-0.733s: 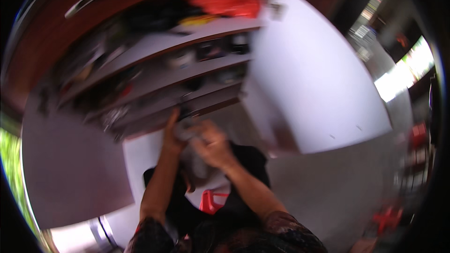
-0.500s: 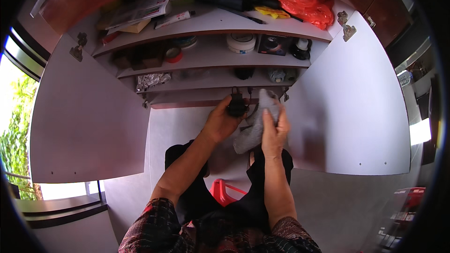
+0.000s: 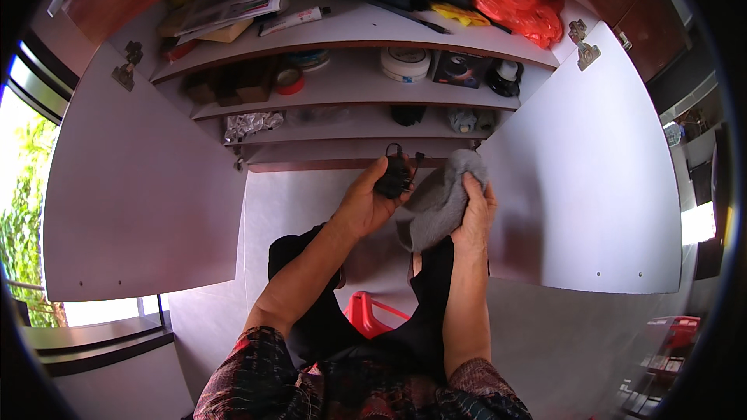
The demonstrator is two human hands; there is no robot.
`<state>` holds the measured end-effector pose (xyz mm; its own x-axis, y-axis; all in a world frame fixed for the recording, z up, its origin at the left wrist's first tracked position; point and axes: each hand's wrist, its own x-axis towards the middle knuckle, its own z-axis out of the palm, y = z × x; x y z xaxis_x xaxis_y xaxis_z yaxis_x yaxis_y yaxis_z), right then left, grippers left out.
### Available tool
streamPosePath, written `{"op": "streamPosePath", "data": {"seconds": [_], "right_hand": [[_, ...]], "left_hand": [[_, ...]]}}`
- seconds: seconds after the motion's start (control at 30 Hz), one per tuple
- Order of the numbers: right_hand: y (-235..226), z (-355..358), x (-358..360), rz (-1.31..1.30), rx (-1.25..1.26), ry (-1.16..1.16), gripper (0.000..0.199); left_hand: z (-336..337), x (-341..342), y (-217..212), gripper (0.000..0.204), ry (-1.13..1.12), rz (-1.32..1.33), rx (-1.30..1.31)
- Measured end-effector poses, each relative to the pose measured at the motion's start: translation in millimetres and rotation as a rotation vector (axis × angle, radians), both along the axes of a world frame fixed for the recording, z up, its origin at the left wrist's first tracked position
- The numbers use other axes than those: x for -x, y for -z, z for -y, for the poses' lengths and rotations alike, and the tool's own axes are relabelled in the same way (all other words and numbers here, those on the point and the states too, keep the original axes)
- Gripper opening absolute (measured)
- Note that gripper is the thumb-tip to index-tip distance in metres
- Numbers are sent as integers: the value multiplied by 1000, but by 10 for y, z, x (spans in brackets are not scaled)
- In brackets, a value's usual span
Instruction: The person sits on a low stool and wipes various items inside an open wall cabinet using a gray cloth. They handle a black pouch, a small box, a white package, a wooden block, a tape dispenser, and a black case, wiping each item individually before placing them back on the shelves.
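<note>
My left hand (image 3: 368,204) is closed around a small black bundle with a looped cord (image 3: 394,177), perhaps a coiled cable. A short end with a dark plug-like tip (image 3: 419,157) sticks out beside it. To the right, my right hand (image 3: 476,216) grips a grey fuzzy cloth (image 3: 442,204), thumb on top and the other fingers partly hidden behind it. The cloth hangs folded down toward the left, close to the black bundle. Both hands are above my lap, in front of the lowest shelf of an open cabinet (image 3: 311,157).
Cabinet doors stand open at left (image 3: 148,194) and right (image 3: 583,179). Shelves hold papers (image 3: 233,8), a tube (image 3: 292,21), a red plastic bag (image 3: 513,0), a white round tub (image 3: 405,64), a dark box (image 3: 457,69) and crumpled foil (image 3: 253,124). A red stool (image 3: 360,315) shows between my legs.
My right hand has shifted right with the grey cloth, which now spreads wider and rounder at its top. My left hand stays nearly in place with the black bundle.
</note>
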<state>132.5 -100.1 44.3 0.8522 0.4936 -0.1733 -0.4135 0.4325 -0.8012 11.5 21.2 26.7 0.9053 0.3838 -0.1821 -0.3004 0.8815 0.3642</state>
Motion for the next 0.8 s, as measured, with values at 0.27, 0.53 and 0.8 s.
{"op": "streamPosePath", "data": {"seconds": [0.27,0.53,0.8], "right_hand": [[11,-116,277,401,230,-220,17],[-119,-84,364,1394,537,-154,44],[-150,154,145,307,25,-284,26]], "left_hand": [[93,-75,58,39,-2,-107,-139],[133,-56,54,44,-11,-92,-122],[35,-9,36,38,19,-161,-166]]}}
